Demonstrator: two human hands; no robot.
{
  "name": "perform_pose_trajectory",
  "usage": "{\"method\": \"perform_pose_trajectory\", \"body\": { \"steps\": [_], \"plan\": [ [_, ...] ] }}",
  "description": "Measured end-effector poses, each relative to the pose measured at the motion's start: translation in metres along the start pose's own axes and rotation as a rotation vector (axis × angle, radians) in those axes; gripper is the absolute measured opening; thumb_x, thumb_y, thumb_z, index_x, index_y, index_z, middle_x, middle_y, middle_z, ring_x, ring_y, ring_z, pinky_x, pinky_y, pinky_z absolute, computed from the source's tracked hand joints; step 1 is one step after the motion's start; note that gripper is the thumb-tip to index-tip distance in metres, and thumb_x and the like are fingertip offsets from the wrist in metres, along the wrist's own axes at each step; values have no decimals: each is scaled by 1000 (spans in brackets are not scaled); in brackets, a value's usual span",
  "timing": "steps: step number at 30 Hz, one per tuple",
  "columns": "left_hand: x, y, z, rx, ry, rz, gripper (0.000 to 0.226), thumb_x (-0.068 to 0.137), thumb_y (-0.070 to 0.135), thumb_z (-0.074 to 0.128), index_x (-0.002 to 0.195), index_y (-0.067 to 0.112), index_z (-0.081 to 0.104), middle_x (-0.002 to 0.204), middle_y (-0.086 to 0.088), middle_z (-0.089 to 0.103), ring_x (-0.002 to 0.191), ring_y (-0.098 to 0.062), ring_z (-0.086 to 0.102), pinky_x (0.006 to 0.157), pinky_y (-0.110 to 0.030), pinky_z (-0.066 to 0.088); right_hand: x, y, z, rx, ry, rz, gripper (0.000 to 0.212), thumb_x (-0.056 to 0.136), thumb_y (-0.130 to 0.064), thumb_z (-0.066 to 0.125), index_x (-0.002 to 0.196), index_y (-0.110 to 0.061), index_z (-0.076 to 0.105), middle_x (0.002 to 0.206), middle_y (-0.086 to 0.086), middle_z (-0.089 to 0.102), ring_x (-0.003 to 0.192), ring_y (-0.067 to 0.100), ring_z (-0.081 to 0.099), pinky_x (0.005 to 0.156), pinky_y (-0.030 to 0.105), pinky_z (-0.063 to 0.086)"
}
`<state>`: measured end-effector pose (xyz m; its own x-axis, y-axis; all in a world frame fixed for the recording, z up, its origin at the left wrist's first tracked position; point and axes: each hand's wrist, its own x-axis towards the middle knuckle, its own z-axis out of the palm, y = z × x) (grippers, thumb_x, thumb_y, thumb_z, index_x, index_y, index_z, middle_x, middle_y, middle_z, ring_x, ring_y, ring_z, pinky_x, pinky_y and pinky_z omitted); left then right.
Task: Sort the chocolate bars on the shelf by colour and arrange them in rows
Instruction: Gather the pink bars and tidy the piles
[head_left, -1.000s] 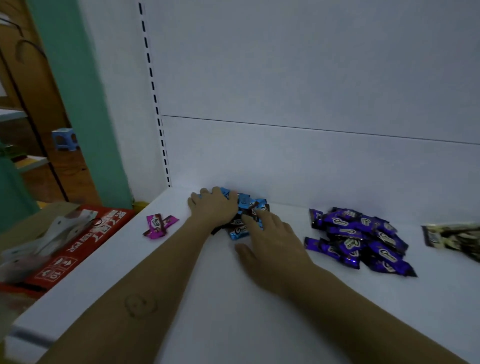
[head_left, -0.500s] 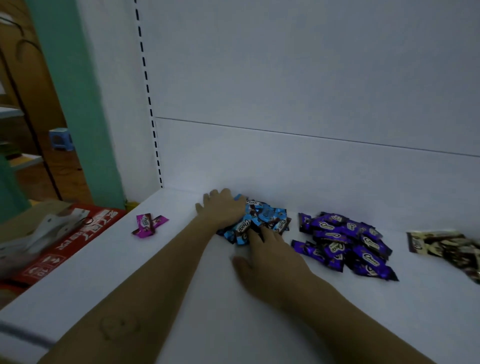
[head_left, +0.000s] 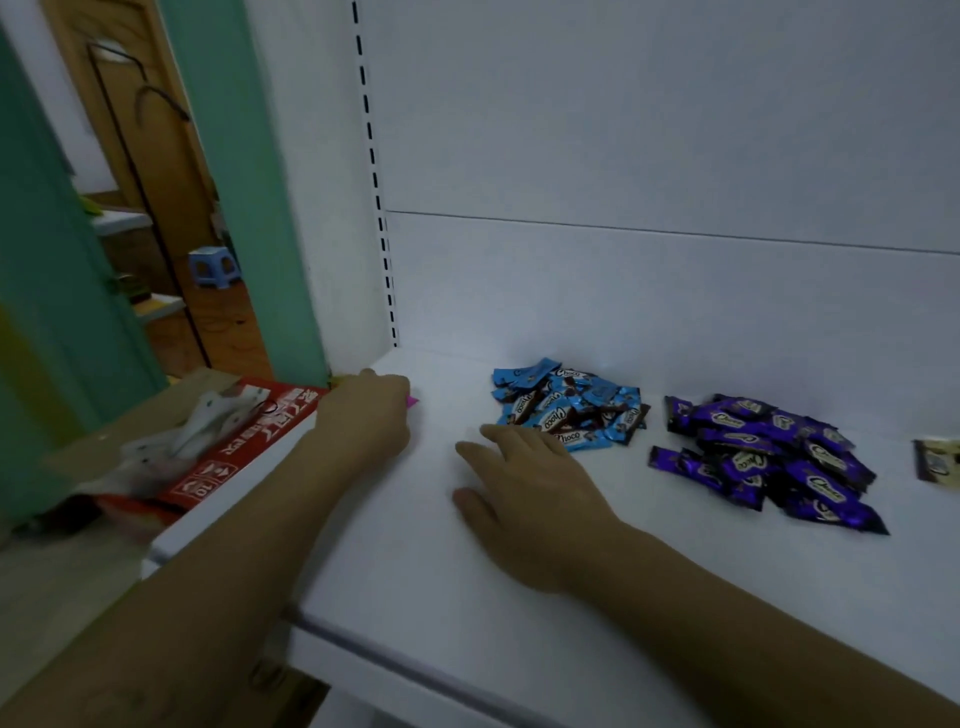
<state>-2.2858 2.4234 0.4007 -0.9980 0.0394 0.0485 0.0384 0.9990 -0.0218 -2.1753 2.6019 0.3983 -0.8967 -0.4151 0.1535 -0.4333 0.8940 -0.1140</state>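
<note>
A pile of blue chocolate bars (head_left: 566, 410) lies on the white shelf (head_left: 467, 613) near the back wall. To its right sits a pile of purple bars (head_left: 763, 457). At the right edge are cream and black bars (head_left: 937, 462). My left hand (head_left: 363, 421) covers the pink bars at the shelf's left end, fingers curled down over them; only a pink tip (head_left: 412, 401) shows. My right hand (head_left: 524, 493) rests flat on the shelf with relaxed fingers, its fingertips just in front of the blue pile.
A red cardboard box (head_left: 244, 441) with white items in it stands beside the shelf's left edge. The shelf's white back panel (head_left: 649, 286) rises behind the piles. A green door frame (head_left: 244, 208) is on the left.
My left hand left the blue pile and moved left onto the pink bars. My right hand drew back slightly from the blue pile. The view shifted left.
</note>
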Motion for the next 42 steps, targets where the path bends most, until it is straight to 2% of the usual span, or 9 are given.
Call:
{"method": "perform_pose_trajectory", "body": {
  "steps": [9, 13, 17, 23, 26, 30, 36, 39, 42],
  "plan": [
    [63, 38, 15, -130, 173, 98, 24, 91, 12, 48, 112, 13, 60, 105, -10, 58, 98, -27, 55, 76, -33, 43, -7, 10, -5, -11, -78, 32, 56, 100, -50, 30, 150, -23, 24, 157, 7, 22, 145, 23, 15, 118, 38, 8],
    [57, 53, 12, 13, 315, 80, 28, 95, 27, 46, 119, 14, 54, 119, -11, 54, 111, -30, 49, 89, -39, 38, -8, 23, -20, -56, -32, 60, 56, 99, -49, 35, 148, -24, 28, 153, 4, 29, 140, 22, 23, 116, 37, 12],
    [25, 82, -34, -306, 414, 393, 32, 95, 30, 52, 122, 14, 58, 126, -7, 56, 117, -26, 47, 94, -40, 40, -21, 48, -55, -86, 96, 122, 55, 98, -48, 40, 147, -28, 30, 153, -1, 30, 139, 18, 26, 115, 34, 14],
    [-61, 177, -91, -589, 316, 823, 32, 93, 36, 56, 124, 26, 57, 126, 7, 56, 118, -13, 48, 99, -25, 35, -127, 109, -100, -50, 283, 339, 56, 93, -51, 51, 144, -35, 37, 149, -10, 36, 135, 13, 33, 111, 29, 23],
    [-106, 245, -100, -519, 162, 958, 40, 93, 42, 53, 131, 32, 48, 134, 11, 50, 121, -10, 44, 102, -29, 38, -197, 140, -108, -104, 304, 481, 55, 91, -49, 54, 141, -31, 42, 144, -9, 42, 132, 12, 39, 109, 29, 30],
    [-160, 332, -81, -271, -10, 1135, 66, 88, 63, 45, 146, 38, 26, 151, 11, 31, 136, -13, 31, 109, -40, 35, -293, 173, -115, -100, 259, 734, 54, 90, -49, 56, 139, -32, 43, 145, -10, 41, 129, 11, 38, 106, 29, 33],
    [-206, 419, -53, -38, -197, 1100, 92, 74, 86, 34, 150, 43, 3, 160, 3, 12, 145, -23, 18, 110, -45, 28, -403, 201, -129, -69, 75, 1130, 67, 86, -68, 46, 142, -33, 36, 140, -5, 41, 118, 15, 51, 93, 29, 45],
    [-211, 443, -43, 77, -196, 1015, 95, 75, 86, 29, 152, 36, 0, 159, -3, 13, 143, -29, 19, 111, -46, 27, -428, 214, -129, -59, -27, 1129, 63, 85, -68, 48, 135, -30, 43, 124, -5, 47, 106, 16, 55, 85, 29, 47],
    [-216, 458, -34, -41, -144, 983, 79, 85, 74, 32, 151, 33, 14, 153, -5, 24, 141, -24, 21, 111, -41, 29, -435, 235, -121, 29, 29, 1027, 48, 88, -56, 56, 128, -29, 52, 116, -4, 49, 98, 15, 56, 82, 27, 46]
  ]
}}
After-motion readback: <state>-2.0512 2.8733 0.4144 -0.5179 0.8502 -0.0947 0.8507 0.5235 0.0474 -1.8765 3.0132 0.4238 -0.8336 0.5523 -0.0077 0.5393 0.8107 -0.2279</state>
